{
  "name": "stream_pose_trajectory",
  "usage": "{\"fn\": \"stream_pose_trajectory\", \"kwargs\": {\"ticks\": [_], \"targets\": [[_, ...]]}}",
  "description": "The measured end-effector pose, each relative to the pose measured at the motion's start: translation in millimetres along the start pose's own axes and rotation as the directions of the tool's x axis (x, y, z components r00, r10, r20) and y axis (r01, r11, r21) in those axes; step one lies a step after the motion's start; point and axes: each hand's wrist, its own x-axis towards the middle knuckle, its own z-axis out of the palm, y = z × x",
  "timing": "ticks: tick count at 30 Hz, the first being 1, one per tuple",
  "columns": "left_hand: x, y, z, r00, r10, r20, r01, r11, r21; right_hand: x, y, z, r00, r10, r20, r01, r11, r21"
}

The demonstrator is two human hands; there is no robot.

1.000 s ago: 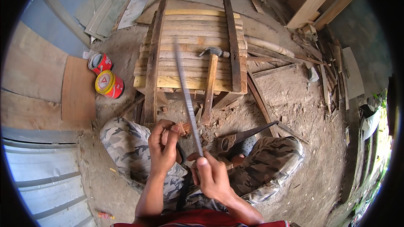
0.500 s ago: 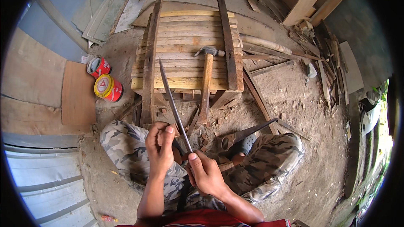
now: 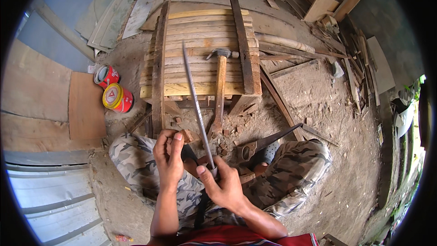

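My right hand (image 3: 223, 186) is closed round the handle end of a long knife (image 3: 195, 100). Its narrow, slightly curved blade points up and away from me, tip in front of the slatted wood. Left of the blade, my left hand (image 3: 169, 157) is raised with curled fingers, and a small piece of brown wood (image 3: 189, 135) shows at its fingertips. The blade and this piece are apart. Beyond the hands, a claw hammer (image 3: 220, 82) with a wooden handle leans on a stack of wooden slats (image 3: 202, 59), head on the slats.
Two dark beams (image 3: 241, 36) cross the slats. A handsaw (image 3: 264, 146) lies by my right leg. Two red paint cans, one yellow-lidded (image 3: 117, 97), stand at left. Scrap wood (image 3: 350, 73) is heaped at right. Wood chips litter the dirt floor.
The knife's tip has swung right and away, and the blade has lifted clear of my left hand. The wood piece at my left fingertips now shows more. The hammer stays on the slats.
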Motion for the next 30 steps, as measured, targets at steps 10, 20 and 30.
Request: {"fn": "stream_pose_trajectory", "kwargs": {"ticks": [10, 20, 30], "targets": [[1, -2, 5, 0.999, 0.050, -0.019, -0.048, 0.995, 0.091, -2, 15, 8, 0.985, -0.168, -0.048, 0.171, 0.983, 0.066], [4, -5, 4, 0.994, 0.105, -0.017, -0.102, 0.986, 0.133, -2, 7, 8, 0.980, -0.179, -0.087, 0.185, 0.981, 0.064], [0, -5, 5, 0.998, 0.050, -0.034, -0.046, 0.992, 0.114, -2, 4, 9, 0.985, -0.143, -0.093, 0.148, 0.988, 0.054]]}}
